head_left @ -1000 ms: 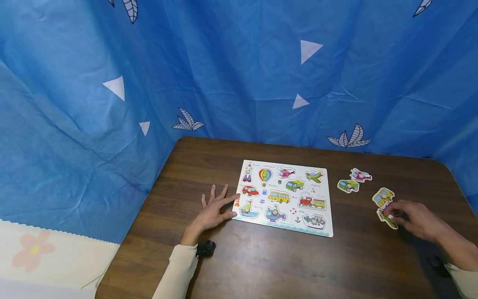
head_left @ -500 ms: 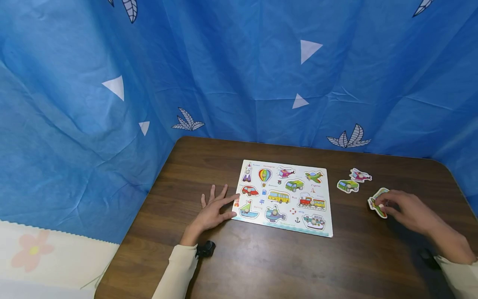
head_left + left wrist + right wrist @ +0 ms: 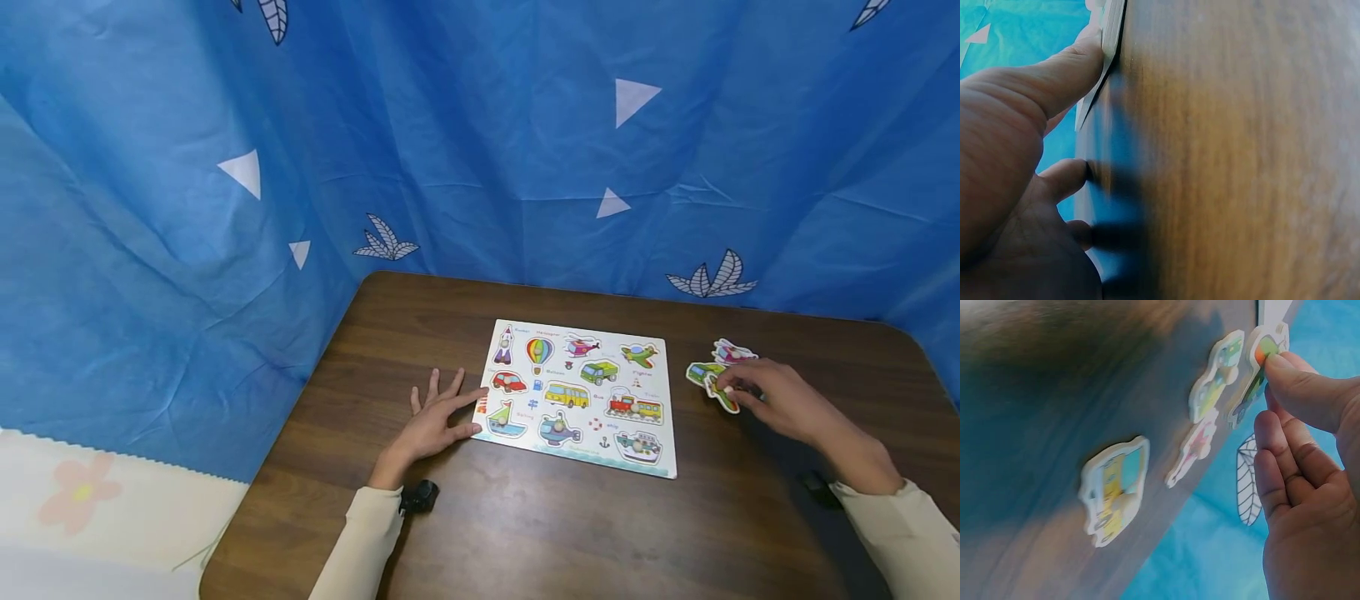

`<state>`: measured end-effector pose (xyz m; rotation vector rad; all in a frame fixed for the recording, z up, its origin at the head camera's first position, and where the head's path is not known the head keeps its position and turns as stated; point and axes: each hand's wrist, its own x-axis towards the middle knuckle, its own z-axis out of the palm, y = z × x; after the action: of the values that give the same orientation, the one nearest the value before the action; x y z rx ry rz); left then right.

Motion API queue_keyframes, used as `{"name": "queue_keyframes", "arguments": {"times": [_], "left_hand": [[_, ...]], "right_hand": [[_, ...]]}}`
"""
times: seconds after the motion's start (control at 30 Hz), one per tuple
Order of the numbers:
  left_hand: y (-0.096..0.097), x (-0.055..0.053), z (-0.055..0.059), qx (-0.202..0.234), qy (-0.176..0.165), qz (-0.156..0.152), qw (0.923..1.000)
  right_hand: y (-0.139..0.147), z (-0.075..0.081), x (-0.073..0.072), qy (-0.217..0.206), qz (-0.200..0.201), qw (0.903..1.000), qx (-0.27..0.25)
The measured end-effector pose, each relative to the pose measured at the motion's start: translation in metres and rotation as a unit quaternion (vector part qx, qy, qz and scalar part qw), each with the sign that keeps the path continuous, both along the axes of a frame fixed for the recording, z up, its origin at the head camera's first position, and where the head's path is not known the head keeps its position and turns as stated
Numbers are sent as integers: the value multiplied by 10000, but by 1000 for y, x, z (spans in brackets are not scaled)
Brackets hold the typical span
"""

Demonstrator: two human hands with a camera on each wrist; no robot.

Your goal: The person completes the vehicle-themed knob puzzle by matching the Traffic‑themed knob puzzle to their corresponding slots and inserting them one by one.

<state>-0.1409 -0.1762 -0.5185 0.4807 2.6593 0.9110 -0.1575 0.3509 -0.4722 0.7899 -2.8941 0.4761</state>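
The widest passage lay over the table [image 3: 555, 533], on the near side of the board [image 3: 597, 400], between the sleeves [image 3: 363, 542]. A narrow lane parted the board's right edge from the loose truck [image 3: 701, 372]; helicopter [image 3: 732, 352], plane [image 3: 719, 397] and right hand [image 3: 776, 392] crowded beyond. The left hand [image 3: 432, 426] blocked part of the board's left edge; the curtain [image 3: 525, 167] rose past its far one.

The right hand [image 3: 780, 402] pinches a green, white-edged plane piece [image 3: 1254, 380].

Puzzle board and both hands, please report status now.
Left hand touching puzzle board. Right hand pinching airplane piece, midair. Possibly in the way: truck piece, partly covered in head view.
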Motion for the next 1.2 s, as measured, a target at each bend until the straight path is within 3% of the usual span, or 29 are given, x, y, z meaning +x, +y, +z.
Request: {"name": "queue_keyframes", "arguments": {"times": [0.13, 0.63, 0.87, 1.2], "left_hand": [[1, -1, 0, 4, 3, 23, 10000], [-1, -1, 2, -79, 2, 56, 10000], [-1, -1, 4, -71, -1, 111, 9999], [1, 1, 2, -104, -30, 109, 9999]], "right_hand": [[-6, 4, -8, 113, 131, 9999, -5], [-42, 15, -43, -453, 221, 9987, -115], [-65, 7, -57, -326, 341, 9981, -391], [-86, -6, -64, -362, 354, 9975, -501]]}}
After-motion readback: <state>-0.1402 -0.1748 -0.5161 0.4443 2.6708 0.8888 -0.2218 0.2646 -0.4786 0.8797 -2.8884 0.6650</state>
